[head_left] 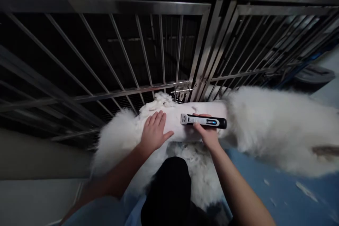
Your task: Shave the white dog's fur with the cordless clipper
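Note:
A large white dog (254,123) stands lengthwise before me, its middle shaved down to pink skin and both ends still fluffy. My left hand (155,130) lies flat on its back, fingers stretched out, at the border of shaved skin and thick fur. In my right hand (208,134) is a black and silver hair clipper (203,121) with a lit blue display. The clipper's blade end points left, over the shaved skin. Clumps of cut fur (161,102) are heaped on the dog's far side, just beyond my left hand.
Metal cages with barred doors (140,53) run close behind the dog, with a latch (182,90) near its back. More cut fur (203,169) lies below, beside my dark-clothed knee (169,187). Loose tufts dot the blue floor (280,187). A dark bin (314,77) stands at far right.

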A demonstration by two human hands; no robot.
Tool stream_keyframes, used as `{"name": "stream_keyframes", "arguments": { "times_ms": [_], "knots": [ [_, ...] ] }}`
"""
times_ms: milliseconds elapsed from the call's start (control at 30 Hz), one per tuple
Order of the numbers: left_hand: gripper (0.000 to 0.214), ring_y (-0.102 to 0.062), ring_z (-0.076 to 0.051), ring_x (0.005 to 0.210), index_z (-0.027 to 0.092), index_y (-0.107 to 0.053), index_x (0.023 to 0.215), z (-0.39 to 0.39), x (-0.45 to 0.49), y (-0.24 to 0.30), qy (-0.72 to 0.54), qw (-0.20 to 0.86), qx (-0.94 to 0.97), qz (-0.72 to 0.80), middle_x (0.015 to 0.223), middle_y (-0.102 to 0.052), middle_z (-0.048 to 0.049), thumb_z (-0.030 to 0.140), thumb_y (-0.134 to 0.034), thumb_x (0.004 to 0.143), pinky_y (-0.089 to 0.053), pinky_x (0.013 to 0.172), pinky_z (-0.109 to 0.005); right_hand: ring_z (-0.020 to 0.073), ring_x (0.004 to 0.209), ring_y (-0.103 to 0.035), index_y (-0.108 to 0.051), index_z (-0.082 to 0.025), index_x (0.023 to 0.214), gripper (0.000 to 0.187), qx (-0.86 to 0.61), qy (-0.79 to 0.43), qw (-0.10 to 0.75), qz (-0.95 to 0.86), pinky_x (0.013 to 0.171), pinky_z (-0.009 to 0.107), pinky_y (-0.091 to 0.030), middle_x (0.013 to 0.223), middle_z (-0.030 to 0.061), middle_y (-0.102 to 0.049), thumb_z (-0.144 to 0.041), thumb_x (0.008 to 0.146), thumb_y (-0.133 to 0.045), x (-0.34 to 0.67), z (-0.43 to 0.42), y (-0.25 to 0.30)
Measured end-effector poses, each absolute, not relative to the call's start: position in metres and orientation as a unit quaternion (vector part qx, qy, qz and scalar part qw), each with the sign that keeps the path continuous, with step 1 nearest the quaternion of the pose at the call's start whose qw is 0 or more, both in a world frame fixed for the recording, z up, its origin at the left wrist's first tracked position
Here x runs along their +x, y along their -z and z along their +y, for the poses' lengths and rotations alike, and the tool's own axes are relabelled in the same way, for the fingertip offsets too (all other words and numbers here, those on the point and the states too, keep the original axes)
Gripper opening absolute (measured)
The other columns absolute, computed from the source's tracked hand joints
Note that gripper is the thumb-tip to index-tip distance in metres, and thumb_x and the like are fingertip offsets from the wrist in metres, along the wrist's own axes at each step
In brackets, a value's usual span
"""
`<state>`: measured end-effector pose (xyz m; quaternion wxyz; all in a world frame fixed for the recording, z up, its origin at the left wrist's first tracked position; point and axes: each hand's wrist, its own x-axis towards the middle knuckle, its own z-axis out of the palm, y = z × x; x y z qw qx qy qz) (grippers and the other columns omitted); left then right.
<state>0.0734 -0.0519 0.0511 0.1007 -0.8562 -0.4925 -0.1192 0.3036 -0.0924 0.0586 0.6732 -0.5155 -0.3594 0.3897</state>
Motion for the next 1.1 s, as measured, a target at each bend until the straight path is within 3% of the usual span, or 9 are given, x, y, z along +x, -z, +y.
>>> {"name": "stream_keyframes", "arguments": {
  "times_ms": [167, 333, 500, 600, 833, 1000, 1100],
  "knots": [
    [0.070, -0.050, -0.036, 0.136, 0.007, -0.055, 0.142, -0.065, 0.075, -0.054, 0.171, 0.099, -0.859, -0.473, 0.150, -0.052, -0.0177, 0.055, -0.059, 0.091, -0.039, 0.111, -0.049, 0.0185, 0.088, -0.074, -0.055, -0.025, 0.094, 0.037, -0.584, -0.229, 0.712, -0.315, 0.089, 0.037, -0.058, 0.095, 0.0016, -0.078, -0.023, 0.068, -0.082, 0.285, -0.107, -0.057],
    [0.064, -0.052, -0.036, 0.134, 0.005, -0.056, 0.140, -0.066, 0.082, -0.063, 0.187, 0.077, -0.859, -0.471, 0.149, -0.053, -0.0177, 0.049, -0.056, 0.094, -0.039, 0.110, -0.049, 0.0209, 0.100, -0.074, -0.052, -0.026, 0.098, 0.040, -0.581, -0.256, 0.712, -0.301, 0.090, 0.041, -0.059, 0.110, 0.0048, -0.076, -0.025, 0.070, -0.081, 0.268, -0.115, -0.055],
    [0.061, -0.050, -0.036, 0.136, 0.007, -0.055, 0.141, -0.062, 0.087, -0.067, 0.186, 0.039, -0.865, -0.465, 0.150, -0.051, -0.0173, 0.046, -0.057, 0.094, -0.037, 0.112, -0.050, 0.0205, 0.095, -0.073, -0.051, -0.026, 0.095, 0.034, -0.624, -0.171, 0.726, -0.235, 0.079, 0.036, -0.060, 0.100, 0.0014, -0.076, -0.027, 0.072, -0.076, 0.264, -0.120, -0.052],
    [0.060, -0.051, -0.035, 0.134, 0.006, -0.057, 0.139, -0.060, 0.090, -0.068, 0.194, 0.036, -0.870, -0.452, 0.149, -0.054, -0.0167, 0.044, -0.057, 0.094, -0.038, 0.110, -0.049, 0.0192, 0.086, -0.073, -0.050, -0.026, 0.097, 0.034, -0.625, -0.197, 0.718, -0.236, 0.070, 0.032, -0.058, 0.103, 0.0028, -0.077, -0.028, 0.074, -0.075, 0.262, -0.115, -0.049],
    [0.054, -0.058, -0.033, 0.127, 0.009, -0.062, 0.133, -0.059, 0.094, -0.065, 0.186, 0.062, -0.868, -0.457, 0.142, -0.060, -0.0141, 0.045, -0.056, 0.094, -0.042, 0.104, -0.048, 0.0204, 0.081, -0.074, -0.052, -0.026, 0.102, 0.037, -0.595, -0.290, 0.708, -0.245, 0.066, 0.033, -0.059, 0.107, 0.0058, -0.078, -0.032, 0.075, -0.078, 0.266, -0.098, -0.050],
    [0.055, -0.059, -0.034, 0.125, 0.011, -0.062, 0.133, -0.061, 0.092, -0.058, 0.150, 0.112, -0.862, -0.471, 0.142, -0.061, -0.0157, 0.046, -0.055, 0.092, -0.042, 0.103, -0.048, 0.0246, 0.096, -0.075, -0.055, -0.028, 0.098, 0.037, -0.561, -0.367, 0.695, -0.260, 0.083, 0.043, -0.063, 0.109, 0.0053, -0.077, -0.029, 0.073, -0.082, 0.268, -0.093, -0.058],
    [0.058, -0.059, -0.034, 0.124, 0.009, -0.062, 0.133, -0.062, 0.090, -0.056, 0.152, 0.131, -0.860, -0.469, 0.140, -0.061, -0.0169, 0.048, -0.053, 0.092, -0.041, 0.105, -0.048, 0.0244, 0.096, -0.075, -0.056, -0.028, 0.098, 0.038, -0.544, -0.390, 0.697, -0.257, 0.086, 0.045, -0.063, 0.109, 0.0051, -0.077, -0.028, 0.071, -0.084, 0.270, -0.088, -0.060]
  ]
}}
